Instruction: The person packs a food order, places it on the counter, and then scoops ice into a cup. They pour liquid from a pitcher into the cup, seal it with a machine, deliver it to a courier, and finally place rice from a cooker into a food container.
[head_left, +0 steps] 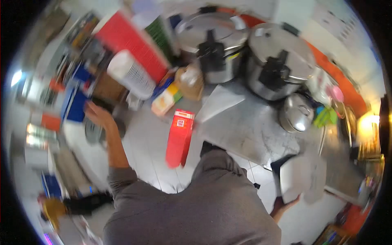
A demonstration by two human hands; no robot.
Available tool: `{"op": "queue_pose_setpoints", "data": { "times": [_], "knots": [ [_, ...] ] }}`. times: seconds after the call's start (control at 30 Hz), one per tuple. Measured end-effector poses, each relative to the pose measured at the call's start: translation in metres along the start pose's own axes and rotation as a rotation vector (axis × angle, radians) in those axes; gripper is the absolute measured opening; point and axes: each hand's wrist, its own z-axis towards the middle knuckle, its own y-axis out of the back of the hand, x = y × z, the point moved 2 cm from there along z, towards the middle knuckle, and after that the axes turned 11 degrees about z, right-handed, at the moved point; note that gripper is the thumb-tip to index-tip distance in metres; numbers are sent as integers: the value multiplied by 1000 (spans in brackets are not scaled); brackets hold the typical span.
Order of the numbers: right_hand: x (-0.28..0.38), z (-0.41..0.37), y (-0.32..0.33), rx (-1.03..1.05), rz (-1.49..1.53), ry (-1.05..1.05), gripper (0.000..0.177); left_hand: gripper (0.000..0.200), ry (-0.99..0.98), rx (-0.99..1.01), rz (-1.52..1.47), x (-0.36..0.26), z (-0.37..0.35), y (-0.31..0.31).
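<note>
On the left, my left hand [98,115] is raised with its fingers stretched out and nothing in it. My right hand [284,207], low on the right, holds a white octagonal container [295,176] from below; motion blurs its outline, and a second pale panel shows beside it. Between the hands, a red carton [179,139] with a small printed code stands near the metal counter's [249,130] left edge. Behind the carton lie a white sheet [220,102], a brown bag [190,81] and a small yellow-and-white packet [165,101].
Two large pressure cookers [222,49] [267,69] stand at the back, with a small lidded pot [296,113] to their right. Stacked white cups [131,74] lean beside a tall red box [132,45]. Green cloth [325,116] lies at the right.
</note>
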Motion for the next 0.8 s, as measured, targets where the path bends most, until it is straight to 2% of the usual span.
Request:
{"op": "queue_pose_setpoints", "data": {
  "times": [0.03,0.07,0.13,0.17,0.2,0.23,0.27,0.33,0.37,0.4,0.47,0.53,0.6,0.67,0.7,0.73,0.77,0.8],
  "knots": [
    [14,-3,32,-141,-126,-104,56,27,-419,-106,308,-88,-72,61],
    [1,3,54,-281,-198,-190,56,40,-855,-261,625,-210,-113,154],
    [-38,13,48,-195,-216,-234,56,72,-1752,-609,1177,-396,-152,220],
    [-51,17,40,-128,-216,-252,57,89,-2190,-817,1427,-416,-192,214],
    [-63,29,29,-45,-215,-254,57,104,-2345,-620,1108,-426,-124,207],
    [-65,36,30,24,-245,-265,57,104,-2325,-614,1059,-441,-131,200],
    [-58,35,37,77,-304,-294,58,100,-2461,-896,870,-451,-153,221],
    [-104,62,19,268,-307,-384,58,93,-2691,-1380,546,-453,-193,167],
    [-122,73,6,364,-396,-275,60,90,-2704,-1352,632,-450,-221,150],
    [-139,83,-4,329,-508,-98,63,87,-2710,-1354,709,-434,-260,146],
    [-163,132,2,390,-682,-76,63,79,-2829,-1526,971,-404,-321,163],
    [-181,150,-16,406,-664,-140,62,69,-2885,-1460,818,-380,-345,191],
    [-201,148,-25,416,-639,-223,61,66,-2822,-1412,777,-352,-339,230],
    [-210,145,-38,560,-998,-98,66,64,-2771,-1349,743,-335,-322,276],
    [-216,87,-70,235,-938,-131,74,60,-2705,-1302,970,-334,-313,300],
    [-218,90,-62,252,-957,-136,74,56,-2627,-1238,1192,-341,-308,323],
    [-221,100,-50,159,-887,-64,63,54,-2618,-1304,1724,-361,-322,346],
    [-228,111,-39,76,-812,6,52,52,-2522,-1326,2287,-386,-332,367]
  ]
}}
